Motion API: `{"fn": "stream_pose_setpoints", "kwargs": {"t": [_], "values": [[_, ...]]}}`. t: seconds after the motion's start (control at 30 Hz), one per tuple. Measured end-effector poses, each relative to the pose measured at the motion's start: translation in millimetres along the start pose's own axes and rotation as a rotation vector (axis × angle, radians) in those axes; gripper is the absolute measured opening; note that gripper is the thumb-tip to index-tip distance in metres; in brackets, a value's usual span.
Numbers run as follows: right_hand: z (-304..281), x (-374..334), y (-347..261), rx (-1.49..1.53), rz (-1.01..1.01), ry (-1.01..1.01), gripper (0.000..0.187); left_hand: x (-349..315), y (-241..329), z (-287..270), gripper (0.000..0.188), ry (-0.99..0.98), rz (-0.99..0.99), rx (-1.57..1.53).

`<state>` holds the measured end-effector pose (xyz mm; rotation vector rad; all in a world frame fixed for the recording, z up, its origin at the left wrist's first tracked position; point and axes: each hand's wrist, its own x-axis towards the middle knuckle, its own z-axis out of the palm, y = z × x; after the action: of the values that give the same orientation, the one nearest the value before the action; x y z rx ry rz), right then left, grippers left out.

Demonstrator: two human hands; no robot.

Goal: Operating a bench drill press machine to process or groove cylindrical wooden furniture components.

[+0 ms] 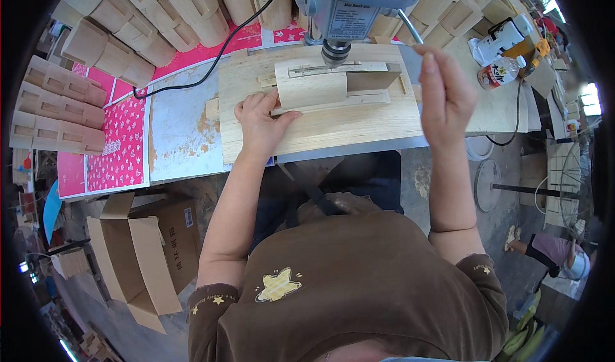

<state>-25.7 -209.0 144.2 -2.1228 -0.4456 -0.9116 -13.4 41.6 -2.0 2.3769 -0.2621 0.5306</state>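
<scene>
Two bare hands work at a small drill press. The left hand (259, 120) lies flat with fingers spread narrow, pressing on the near left edge of a pale wooden block (312, 86) that sits under the drill chuck (336, 52). The block rests on a wooden jig of thin slats (359, 97), which lies on a wide plywood board (333, 125) at the near edge of the bench (179, 131). The right hand (445, 96) is raised to the right of the block, fingers curled about the metal feed lever (410, 25) of the drill press (355, 3); how firmly it grips I cannot tell.

A black cable (218, 57) runs left from the machine across the bench. Pink patterned sheets (122, 144) cover the bench's left part. Stacks of notched wooden parts (57, 106) crowd the far left, and more of them (173, 9) lie behind the machine. To the far right stand a plastic bottle (501, 72) and a white tool (503, 36). An open cardboard box (150, 246) stands on the floor at near left. Another person (551, 250) crouches at the right, well apart.
</scene>
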Motion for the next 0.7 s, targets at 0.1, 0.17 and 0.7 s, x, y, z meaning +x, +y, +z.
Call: {"fn": "stream_pose_setpoints", "kwargs": {"t": [0.1,0.17,0.7], "values": [[20,-19,15,-0.037,-0.029,0.002,0.010,0,1,-1,0.050,0.001,0.003,-0.001],[34,-25,27,-0.075,-0.063,-0.006,0.012,0,2,-1,0.050,-0.002,-0.004,-0.002],[22,157,9,-0.194,-0.093,0.059,0.029,6,22,27,0.049,0.031,0.059,0.009]]}}
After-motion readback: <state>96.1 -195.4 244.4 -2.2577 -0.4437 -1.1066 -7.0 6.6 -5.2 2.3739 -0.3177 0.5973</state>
